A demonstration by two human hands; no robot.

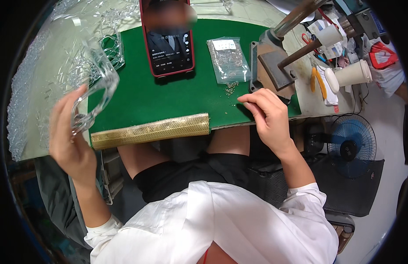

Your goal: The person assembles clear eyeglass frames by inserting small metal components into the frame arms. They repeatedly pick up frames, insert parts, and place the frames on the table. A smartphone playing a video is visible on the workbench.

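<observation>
My left hand (71, 136) grips a clear plastic frame-like piece (108, 81), raised at the left side of the green mat (168, 99). The piece is slightly blurred. Over the mat's right part, my right hand (272, 118) has thumb and forefinger pinched together; whatever sits between them is too small to make out. Just beyond those fingertips lies a small heap of tiny metal parts (231, 89). A clear zip bag (229, 59) of similar bits rests behind the heap.
A bench press (274, 70) with a long handle stands at the right. A phone in a red case (171, 48) is propped at the back. More clear plastic pieces (118, 50) pile up at the left. A gold mesh-patterned strip (151, 130) lines the front edge. Orange-handled pliers (319, 80) lie far right.
</observation>
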